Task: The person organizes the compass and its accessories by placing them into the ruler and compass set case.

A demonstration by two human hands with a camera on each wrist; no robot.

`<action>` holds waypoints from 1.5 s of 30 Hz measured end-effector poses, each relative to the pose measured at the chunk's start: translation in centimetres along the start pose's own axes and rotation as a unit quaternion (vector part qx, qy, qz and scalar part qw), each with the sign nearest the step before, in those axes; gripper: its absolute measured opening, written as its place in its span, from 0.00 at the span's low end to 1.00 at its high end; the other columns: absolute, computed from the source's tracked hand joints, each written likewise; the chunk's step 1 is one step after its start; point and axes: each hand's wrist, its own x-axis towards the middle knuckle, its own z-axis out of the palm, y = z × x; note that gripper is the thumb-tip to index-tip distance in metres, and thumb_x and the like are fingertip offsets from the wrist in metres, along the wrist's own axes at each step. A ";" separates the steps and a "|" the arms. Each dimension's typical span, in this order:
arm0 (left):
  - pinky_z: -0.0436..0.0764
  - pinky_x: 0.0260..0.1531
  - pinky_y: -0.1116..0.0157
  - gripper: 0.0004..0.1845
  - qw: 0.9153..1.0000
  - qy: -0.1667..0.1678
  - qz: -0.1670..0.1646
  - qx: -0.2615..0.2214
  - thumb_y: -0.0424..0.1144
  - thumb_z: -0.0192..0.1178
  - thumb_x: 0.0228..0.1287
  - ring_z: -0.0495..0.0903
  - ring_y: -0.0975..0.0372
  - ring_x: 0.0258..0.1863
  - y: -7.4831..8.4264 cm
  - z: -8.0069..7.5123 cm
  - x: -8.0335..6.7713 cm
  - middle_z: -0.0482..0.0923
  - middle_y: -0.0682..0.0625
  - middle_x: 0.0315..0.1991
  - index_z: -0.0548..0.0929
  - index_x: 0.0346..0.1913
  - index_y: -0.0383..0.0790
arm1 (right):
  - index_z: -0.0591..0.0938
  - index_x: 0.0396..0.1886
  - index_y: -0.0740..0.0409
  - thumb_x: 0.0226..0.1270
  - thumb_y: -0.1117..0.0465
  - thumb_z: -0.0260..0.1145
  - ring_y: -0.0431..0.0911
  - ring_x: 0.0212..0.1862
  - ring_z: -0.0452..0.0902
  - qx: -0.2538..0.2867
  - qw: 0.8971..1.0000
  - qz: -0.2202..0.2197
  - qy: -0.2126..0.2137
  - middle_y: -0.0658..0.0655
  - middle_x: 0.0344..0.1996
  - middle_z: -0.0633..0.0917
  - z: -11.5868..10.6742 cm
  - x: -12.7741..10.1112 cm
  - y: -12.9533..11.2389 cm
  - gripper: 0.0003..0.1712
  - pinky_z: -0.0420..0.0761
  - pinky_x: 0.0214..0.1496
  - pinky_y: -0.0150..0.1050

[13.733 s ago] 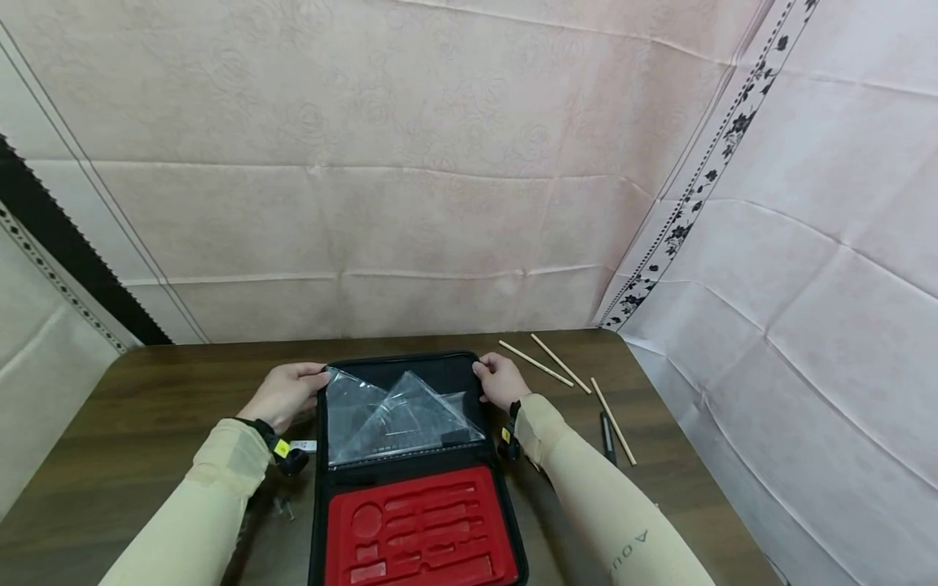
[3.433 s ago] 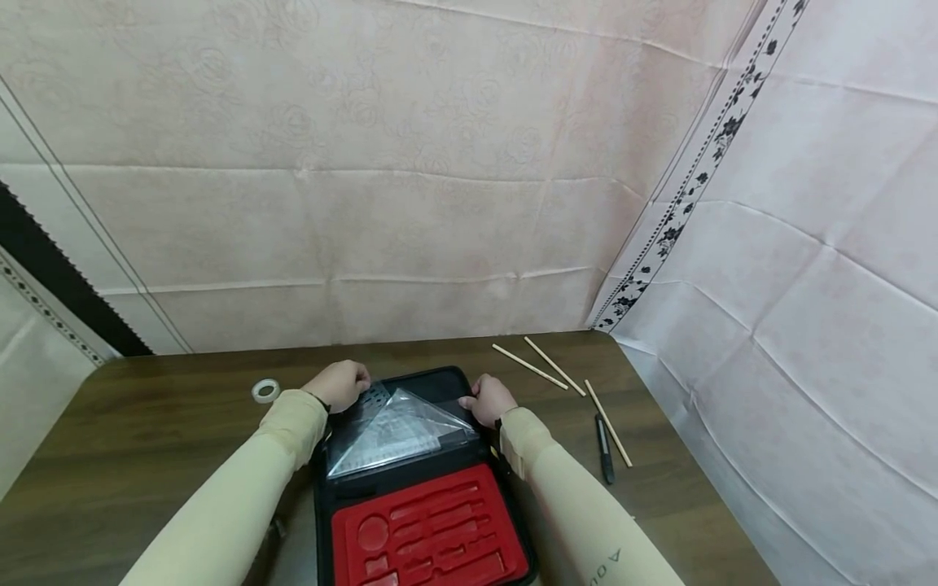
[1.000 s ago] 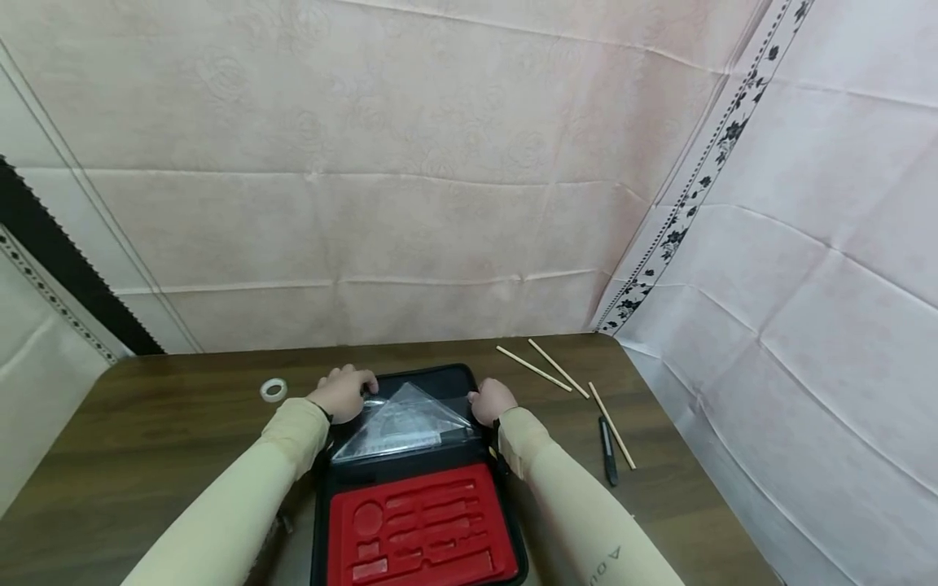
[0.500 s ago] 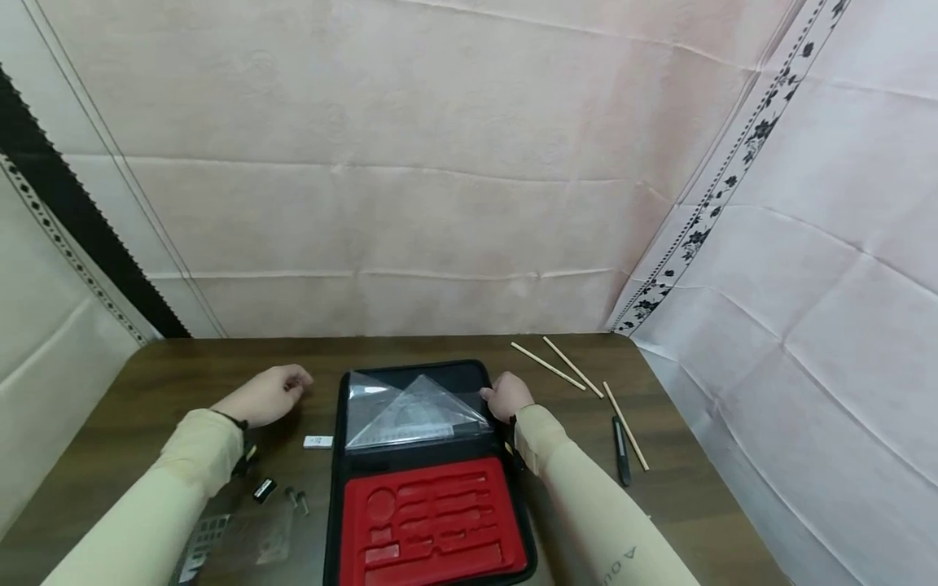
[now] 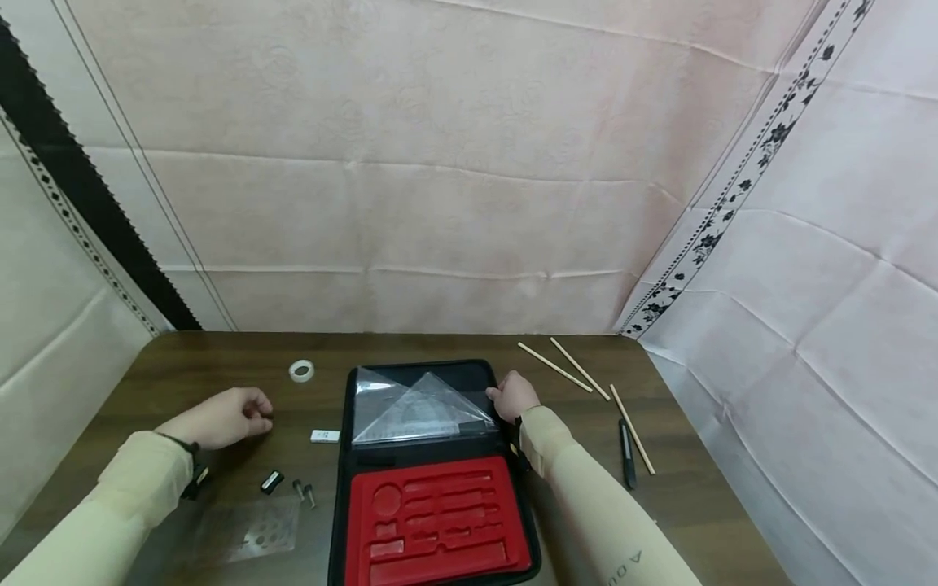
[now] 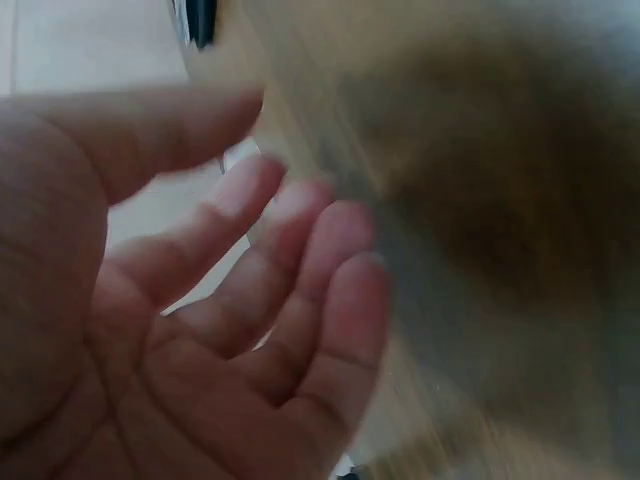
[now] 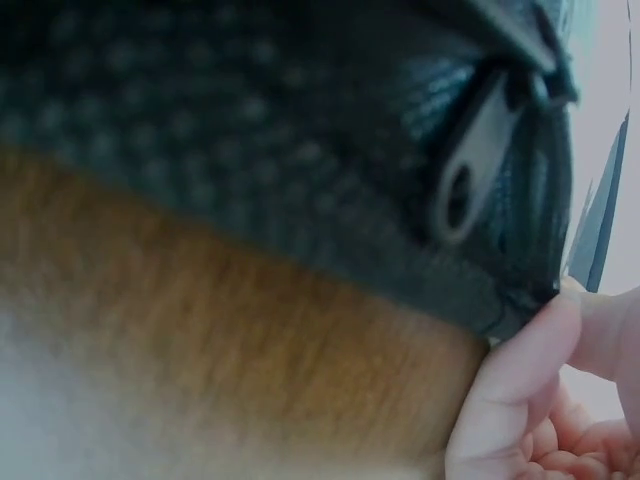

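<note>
**Left hand free over the table, right hand steadying the open case**

At the lower left of the head view I see a clear stencil sheet (image 5: 249, 531) lying flat on the table (image 5: 146, 382); just right of it are a small black piece (image 5: 272, 482) and two small metal pieces (image 5: 304, 492), well apart from the case, so I judge they were laid out there on purpose.

Above them, at the left of the middle, my left hand (image 5: 220, 417) hangs low over the bare wood; in the left wrist view the fingers (image 6: 300, 270) are loosely bent with the palm showing and nothing in it, so this hand is relaxed and holds no thing; the nearest things are a white roll of tape (image 5: 301, 371) higher up and a small white eraser (image 5: 325, 436) to its right.

In the centre lies the open black case (image 5: 359, 488); its red tray (image 5: 440, 521) shows only empty slots; the upper half carries clear set squares (image 5: 418, 407) under a transparent cover.

My right hand (image 5: 513, 395) sits at the right edge of the case lid; in the right wrist view the fingertips (image 7: 515, 380) press the case corner near the zipper pull (image 7: 470, 180), I think to keep the case from sliding; the fingers curl on that edge.

At the right lie three wooden sticks (image 5: 579, 368) and a black pen (image 5: 625, 452), untouched.
</note>
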 end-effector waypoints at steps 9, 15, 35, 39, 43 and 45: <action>0.69 0.31 0.59 0.26 0.994 -0.105 -0.017 -0.006 0.47 0.78 0.43 0.69 0.56 0.32 1.3 2.3 -4.8 0.70 0.46 0.32 0.74 0.37 0.38 | 0.72 0.33 0.62 0.67 0.55 0.66 0.52 0.35 0.75 0.007 1.000 -0.011 0.005 0.57 0.25 0.76 0.5 0.0 0.2 0.16 0.75 0.43 0.47; 0.70 0.32 0.56 0.36 0.993 -0.105 -0.015 0.042 0.45 0.84 0.26 0.66 0.55 0.33 1.7 4.4 -6.0 0.65 0.46 0.34 0.69 0.36 0.41 | 0.72 0.32 0.62 0.67 0.56 0.66 0.52 0.33 0.74 0.007 1.000 -0.010 0.005 0.57 0.25 0.75 0.7 0.1 0.4 0.16 0.75 0.41 0.47; 0.70 0.28 0.58 0.34 0.995 -0.079 -0.005 0.055 0.43 0.83 0.29 0.68 0.57 0.28 1.7 5.0 -6.8 0.69 0.49 0.29 0.71 0.38 0.39 | 0.72 0.32 0.62 0.68 0.56 0.65 0.51 0.33 0.74 -0.004 1.000 0.000 0.010 0.57 0.25 0.76 0.3 -0.2 0.2 0.15 0.75 0.42 0.46; 0.70 0.27 0.58 0.33 0.995 -0.071 -0.012 0.063 0.44 0.83 0.29 0.68 0.57 0.27 1.8 5.0 -6.9 0.70 0.50 0.27 0.72 0.37 0.39 | 0.72 0.32 0.63 0.67 0.57 0.66 0.52 0.34 0.75 0.002 1.000 0.001 0.008 0.58 0.25 0.76 0.2 0.0 0.1 0.15 0.75 0.43 0.47; 0.71 0.33 0.56 0.34 0.994 -0.049 -0.015 0.097 0.46 0.83 0.26 0.68 0.57 0.32 1.9 5.0 -6.8 0.68 0.50 0.30 0.72 0.35 0.40 | 0.72 0.31 0.62 0.66 0.58 0.66 0.52 0.32 0.74 -0.001 1.000 -0.001 0.011 0.57 0.24 0.76 0.1 -0.2 -0.1 0.14 0.75 0.41 0.46; 0.71 0.34 0.56 0.34 0.993 -0.039 -0.016 0.109 0.48 0.82 0.24 0.67 0.57 0.33 1.9 5.1 -6.8 0.67 0.50 0.31 0.72 0.35 0.40 | 0.72 0.30 0.63 0.66 0.59 0.66 0.52 0.31 0.74 -0.006 1.000 -0.004 0.014 0.57 0.23 0.76 0.1 -0.2 -0.1 0.14 0.75 0.40 0.46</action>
